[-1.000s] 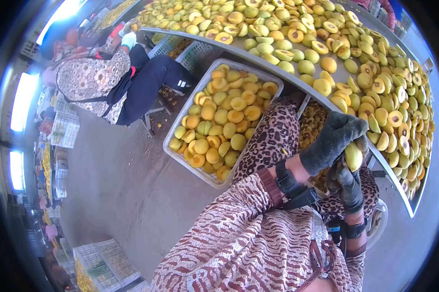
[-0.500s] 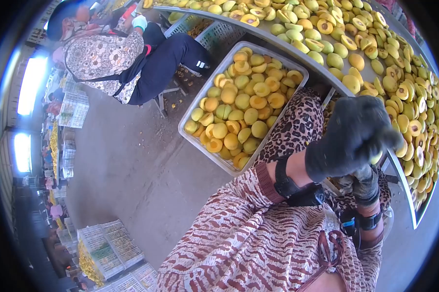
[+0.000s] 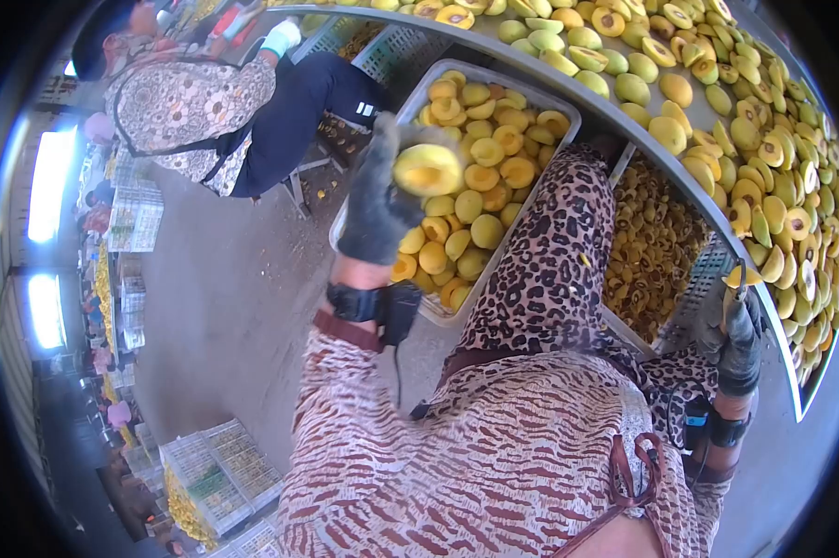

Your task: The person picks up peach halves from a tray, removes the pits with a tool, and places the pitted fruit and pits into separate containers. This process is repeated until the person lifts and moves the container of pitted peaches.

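Note:
My left hand, in a dark glove and blurred by motion, is over the left side of a crate of yellow peach halves. A hollowed peach half rests against its fingers, cut face up. To the right, my gloved right hand is closed around a small metal tool, its handle mostly hidden in the fist. A yellow fruit piece sits at the tool's tip. This hand is beside the edge of a table spread with peach halves, many with their stones still in.
Below the table edge stands a basket of brown stones and fruit scraps. My patterned trouser leg lies between it and the crate. A co-worker sits at upper left. Stacked crates stand at lower left.
My hands were together at the table edge. My left hand has swung left over the crate with a peach half, while my right hand has shifted slightly right, uncovering the basket of stones.

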A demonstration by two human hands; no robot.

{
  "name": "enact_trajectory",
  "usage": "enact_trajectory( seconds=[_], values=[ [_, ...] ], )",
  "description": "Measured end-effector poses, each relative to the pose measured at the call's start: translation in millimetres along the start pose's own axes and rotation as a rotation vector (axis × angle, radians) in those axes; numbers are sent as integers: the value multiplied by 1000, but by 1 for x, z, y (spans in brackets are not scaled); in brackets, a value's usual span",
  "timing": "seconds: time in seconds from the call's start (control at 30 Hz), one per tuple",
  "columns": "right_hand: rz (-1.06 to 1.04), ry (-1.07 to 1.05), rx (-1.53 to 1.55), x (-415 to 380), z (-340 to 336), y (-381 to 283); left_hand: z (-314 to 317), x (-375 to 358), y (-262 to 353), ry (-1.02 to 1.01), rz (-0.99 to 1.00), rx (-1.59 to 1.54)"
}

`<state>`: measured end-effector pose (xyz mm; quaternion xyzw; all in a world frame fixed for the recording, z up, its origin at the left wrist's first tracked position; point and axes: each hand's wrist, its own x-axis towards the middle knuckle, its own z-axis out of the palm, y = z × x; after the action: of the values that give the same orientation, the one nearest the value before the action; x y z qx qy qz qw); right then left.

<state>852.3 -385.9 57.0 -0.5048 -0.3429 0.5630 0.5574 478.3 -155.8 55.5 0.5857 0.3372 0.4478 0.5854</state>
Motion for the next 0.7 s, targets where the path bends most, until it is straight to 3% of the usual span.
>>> enact_trajectory(
  seconds=[0.07, 0.17, 0.23, 0.3, 0.37, 0.4, 0.43, 0.5, 0.53, 0.57, 0.63, 0.67, 0.7],
  values=[
    [21, 6, -31, -1, -3, 6, -28, -26, -20, 121, -71, 39],
    [102, -38, -95, -3, 0, 18, -47, -91, -79, 368, -305, -173],
    [178, 40, -105, -4, 4, 28, -38, -131, -130, 435, -279, -111],
    [221, 41, -118, -3, 6, 31, -28, -161, -158, 211, -389, 509],
    [207, 25, -231, -2, 8, 30, -8, -180, -165, 49, -94, 941],
    [232, 2, -237, 0, 8, 27, 0, -178, -149, -4, -165, 1079],
    [233, 7, -242, 2, 7, 27, 2, -173, -142, -6, -165, 1072],
    [228, -36, -194, 3, 3, 28, 3, -159, -137, 2, -457, 1076],
    [229, -28, -198, 2, 4, 30, 1, -152, -137, -25, -505, 998],
    [218, 8, -177, -1, 6, 35, -10, -158, -157, -36, -496, 988],
    [89, 80, -220, -10, 0, 63, -37, -177, -213, -40, -142, 1039],
    [14, 89, -486, -13, -26, 85, -34, -175, -206, 16, -219, 824],
    [-58, 119, -754, -16, -52, 107, -40, -178, -216, -49, -145, 994]
  ],
)
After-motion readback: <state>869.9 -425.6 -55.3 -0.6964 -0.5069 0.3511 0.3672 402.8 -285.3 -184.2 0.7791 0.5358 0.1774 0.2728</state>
